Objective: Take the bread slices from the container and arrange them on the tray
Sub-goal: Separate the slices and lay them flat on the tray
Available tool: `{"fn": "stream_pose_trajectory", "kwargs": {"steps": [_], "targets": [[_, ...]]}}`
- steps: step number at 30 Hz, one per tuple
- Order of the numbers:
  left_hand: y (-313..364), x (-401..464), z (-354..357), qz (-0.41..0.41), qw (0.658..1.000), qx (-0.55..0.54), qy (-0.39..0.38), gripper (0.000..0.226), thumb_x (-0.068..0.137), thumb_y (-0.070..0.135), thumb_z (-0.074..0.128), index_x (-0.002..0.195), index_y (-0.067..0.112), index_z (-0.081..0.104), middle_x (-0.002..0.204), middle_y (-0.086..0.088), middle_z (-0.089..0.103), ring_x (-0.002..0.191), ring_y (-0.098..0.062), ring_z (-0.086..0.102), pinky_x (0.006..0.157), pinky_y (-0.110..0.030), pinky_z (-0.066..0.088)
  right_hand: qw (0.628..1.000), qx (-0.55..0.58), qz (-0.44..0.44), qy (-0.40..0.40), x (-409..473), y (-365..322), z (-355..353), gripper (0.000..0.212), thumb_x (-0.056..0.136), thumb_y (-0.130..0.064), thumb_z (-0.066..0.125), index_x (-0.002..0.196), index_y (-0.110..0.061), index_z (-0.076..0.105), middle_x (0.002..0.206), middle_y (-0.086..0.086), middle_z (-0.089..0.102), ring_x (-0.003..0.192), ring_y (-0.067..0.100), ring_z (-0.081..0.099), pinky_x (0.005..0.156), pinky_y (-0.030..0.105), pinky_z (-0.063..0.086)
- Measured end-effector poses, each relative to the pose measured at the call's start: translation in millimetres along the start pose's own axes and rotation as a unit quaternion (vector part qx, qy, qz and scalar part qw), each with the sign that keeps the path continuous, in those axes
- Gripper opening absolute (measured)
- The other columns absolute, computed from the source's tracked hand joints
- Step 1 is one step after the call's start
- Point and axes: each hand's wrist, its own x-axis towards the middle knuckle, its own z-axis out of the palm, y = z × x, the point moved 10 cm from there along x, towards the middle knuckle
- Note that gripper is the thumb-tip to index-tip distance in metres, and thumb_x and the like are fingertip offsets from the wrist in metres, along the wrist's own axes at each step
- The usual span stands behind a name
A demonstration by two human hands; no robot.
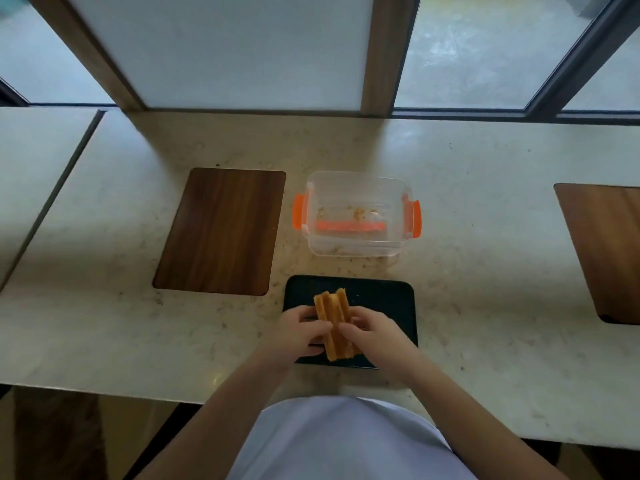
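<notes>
Several golden-brown bread slices (pixel 333 308) stand on edge, pressed together in a small stack over the left part of the black tray (pixel 384 296). My left hand (pixel 301 329) grips the stack from the left and my right hand (pixel 374 332) grips it from the right, fingertips meeting on the slices. Behind the tray stands the clear plastic container (pixel 356 244) with orange side clips; only crumbs show inside it.
A dark wooden board (pixel 221 230) is set into the pale stone counter (pixel 485 271) to the left of the container, and another board (pixel 609 251) lies at the right edge. Window frames rise along the counter's far side. The counter's near edge runs just below the tray.
</notes>
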Motion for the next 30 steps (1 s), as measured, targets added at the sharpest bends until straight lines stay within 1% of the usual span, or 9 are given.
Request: {"fn": "stream_pose_trajectory", "kwargs": {"steps": [3,6,10,14,16,20,25,28,30], "targets": [[-18,6,-1,-0.021,0.999,0.024,0.011,0.040,0.093,0.022,0.066,0.130,0.011,0.054,0.119,-0.008,0.067,0.105,-0.023,0.067,0.096,-0.045,0.054,1.000,0.005,0.030,-0.003,1,23,14,0.007,0.095,-0.048,0.060,0.098,-0.053,0.062,0.096,-0.021,0.075,0.087,-0.009,0.068,0.067,0.011,0.050],[-26,14,-3,-0.016,0.997,0.062,0.035,0.050,0.090,0.029,0.070,0.133,0.015,0.048,0.126,-0.006,0.060,0.112,-0.024,0.061,0.097,-0.044,0.053,0.999,0.017,0.033,0.010,3,28,17,0.010,0.096,-0.043,0.060,0.098,-0.053,0.064,0.093,-0.023,0.075,0.089,-0.008,0.069,0.064,0.007,0.049],[-35,24,-6,-0.006,0.992,0.104,0.067,0.058,0.087,0.040,0.072,0.135,0.021,0.044,0.126,-0.001,0.058,0.113,-0.021,0.059,0.098,-0.041,0.052,0.998,0.022,0.043,0.037,9,37,21,0.007,0.097,-0.040,0.061,0.099,-0.048,0.061,0.098,-0.018,0.073,0.091,0.000,0.069,0.071,0.014,0.051],[-36,34,-3,0.012,0.989,0.124,0.076,0.056,0.086,0.039,0.072,0.132,0.021,0.045,0.122,0.002,0.058,0.103,-0.015,0.059,0.092,-0.035,0.053,0.997,0.007,0.056,0.053,15,48,23,0.011,0.096,-0.041,0.062,0.106,-0.041,0.058,0.101,-0.016,0.069,0.092,0.003,0.068,0.074,0.019,0.055],[-35,37,-2,0.020,0.988,0.131,0.081,0.055,0.086,0.038,0.072,0.132,0.020,0.046,0.123,-0.001,0.059,0.102,-0.015,0.060,0.091,-0.036,0.054,0.997,0.005,0.059,0.058,17,50,21,0.014,0.095,-0.043,0.063,0.107,-0.041,0.058,0.100,-0.017,0.070,0.089,0.001,0.068,0.072,0.018,0.055],[-36,44,2,0.010,0.985,0.152,0.087,0.063,0.086,0.043,0.072,0.136,0.019,0.042,0.128,-0.002,0.057,0.112,-0.021,0.059,0.097,-0.041,0.052,0.995,0.005,0.075,0.061,17,57,20,0.017,0.092,-0.044,0.065,0.104,-0.043,0.053,0.099,-0.019,0.067,0.088,0.001,0.067,0.067,0.016,0.052],[-41,48,3,0.016,0.984,0.155,0.089,0.065,0.084,0.045,0.072,0.136,0.020,0.041,0.124,0.000,0.057,0.108,-0.018,0.059,0.091,-0.035,0.053,0.992,0.003,0.095,0.084,12,71,8,0.028,0.090,-0.043,0.062,0.116,-0.032,0.058,0.100,-0.015,0.067,0.088,0.004,0.068,0.065,0.018,0.056],[-52,48,-1,0.001,0.987,0.138,0.086,0.062,0.082,0.046,0.072,0.131,0.021,0.043,0.116,0.004,0.058,0.101,-0.014,0.059,0.083,-0.031,0.053,0.987,0.007,0.120,0.110,7,83,-9,0.015,0.086,-0.040,0.062,0.101,-0.038,0.057,0.097,-0.008,0.068,0.086,0.011,0.069,0.069,0.031,0.062],[-59,48,-4,-0.011,0.988,0.124,0.087,0.057,0.080,0.043,0.074,0.125,0.022,0.047,0.108,0.005,0.059,0.094,-0.011,0.060,0.076,-0.028,0.052,0.985,0.010,0.131,0.115,3,89,-17,0.014,0.086,-0.043,0.066,0.090,-0.042,0.052,0.094,-0.007,0.068,0.084,0.011,0.068,0.065,0.028,0.058]]}}
